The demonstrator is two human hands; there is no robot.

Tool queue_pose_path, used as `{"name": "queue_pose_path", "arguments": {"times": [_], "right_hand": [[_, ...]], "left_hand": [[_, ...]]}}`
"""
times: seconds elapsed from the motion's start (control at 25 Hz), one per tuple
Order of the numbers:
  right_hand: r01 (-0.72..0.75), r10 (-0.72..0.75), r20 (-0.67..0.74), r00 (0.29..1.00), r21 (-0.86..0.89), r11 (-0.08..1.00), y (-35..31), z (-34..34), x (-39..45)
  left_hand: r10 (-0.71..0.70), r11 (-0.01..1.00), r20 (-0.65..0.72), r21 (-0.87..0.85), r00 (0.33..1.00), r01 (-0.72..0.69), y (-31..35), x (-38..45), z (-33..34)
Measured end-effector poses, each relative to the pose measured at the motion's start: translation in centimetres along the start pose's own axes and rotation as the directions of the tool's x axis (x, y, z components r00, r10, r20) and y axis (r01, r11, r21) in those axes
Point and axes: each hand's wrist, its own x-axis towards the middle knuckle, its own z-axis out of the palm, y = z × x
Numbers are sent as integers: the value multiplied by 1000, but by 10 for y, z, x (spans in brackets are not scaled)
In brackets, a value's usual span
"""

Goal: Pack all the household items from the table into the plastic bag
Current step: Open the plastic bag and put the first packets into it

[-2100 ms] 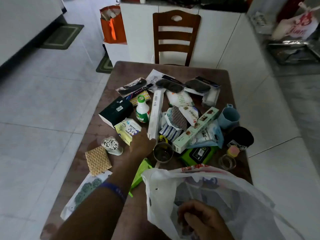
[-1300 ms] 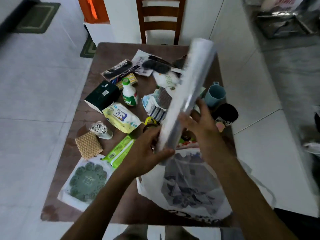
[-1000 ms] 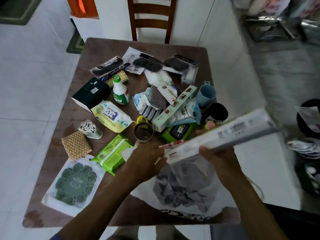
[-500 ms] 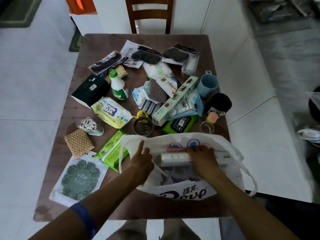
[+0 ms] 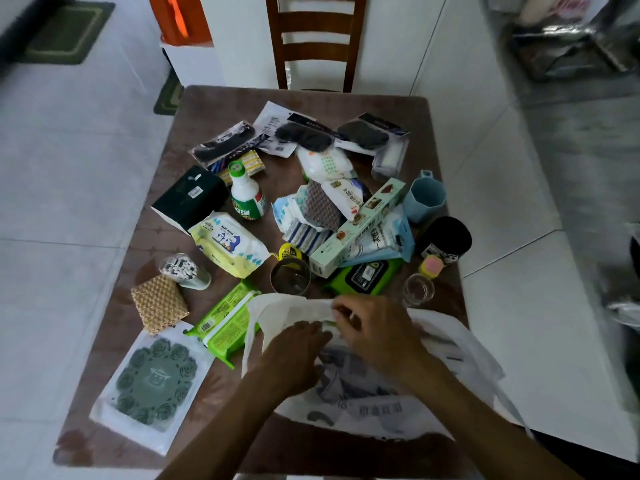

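Tabletop (image 5: 429, 109): both hands pinching plastic bag (image 5: 450, 344).

floor: white tiles (image 5: 69, 168) | wooden chair (image 5: 313, 39) behind brown table (image 5: 214, 98) | green mat (image 5: 65, 32)

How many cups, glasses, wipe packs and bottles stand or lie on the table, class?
Cups: 2, blue cup and black cup
Glasses: 2, large glass and small glass
Wipe packs: 3, yellow pack, green pack, black-lidded pack
Bottles: 1, white bottle
Total: 8

Bare table (image 5: 214, 109) strip along far-left edge gives passage; centre crowded, clear glass (image 5: 290, 277) and green wipes pack (image 5: 224, 322) just beyond plastic bag (image 5: 446, 344) mouth
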Motion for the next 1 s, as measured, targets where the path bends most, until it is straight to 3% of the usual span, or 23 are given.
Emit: {"name": "queue_pose_path", "arguments": {"times": [0.08, 0.16, 0.24, 0.32, 0.36, 0.48, 0.6, 0.68, 0.72, 0.76, 0.8, 0.84, 0.88, 0.96, 1.0], "right_hand": [[38, -32, -54, 998, 113, 993, -2, -7, 42], [-55, 55, 5, 998, 59, 997, 17, -5, 89], [-107, 137, 246, 960, -132, 985, 43, 4, 127], [69, 127, 455, 881, -389, 918, 64, 17, 146], [160, 110, 485, 868, -482, 861, 71, 22, 150], [323, 26, 467, 884, -651, 687, 78, 33, 159], [281, -12, 404, 914, -613, 738, 75, 12, 156], [147, -53, 235, 971, -404, 903, 75, -19, 140], [43, -28, 82, 996, -189, 981, 72, -40, 128], [-56, 65, -88, 994, 93, 994, 68, -64, 112], [-93, 199, -238, 951, 394, 915, 62, -87, 94], [-51, 333, -326, 885, 643, 764, 56, -108, 75], [44, 446, -357, 821, 818, 573, 49, -124, 55], [178, 574, -251, 780, 967, 181, 36, -137, 19], [182, 594, -166, 787, 983, 34, 29, -136, 5]], "left_hand": [[-32, 990, -71, -139, 997, 22, 4, -5, -3], [-53, 984, -82, -175, 995, 38, 7, -9, -3], [-77, 982, -80, -178, 994, 62, 7, -13, -3], [-90, 982, -88, -176, 992, 74, 3, -17, -1], [-99, 980, -96, -184, 990, 80, 1, -18, 0], [-142, 969, -99, -219, 985, 117, -1, -24, 6], [-163, 955, -121, -267, 979, 126, -3, -30, 10], [-190, 926, -157, -356, 969, 124, 0, -33, 9], [-195, 909, -179, -402, 964, 109, 4, -34, 6], [-196, 892, -206, -443, 959, 87, 10, -34, 2], [-196, 864, -238, -500, 951, 53, 16, -33, -4], [-217, 799, -277, -601, 936, 8, 23, -33, -15], [-274, 669, -300, -742, 914, -43, 29, -32, -30], [-445, 245, -295, -948, 846, -201, 38, -29, -65], [-493, 44, -284, -952, 822, -303, 39, -28, -81]]}}
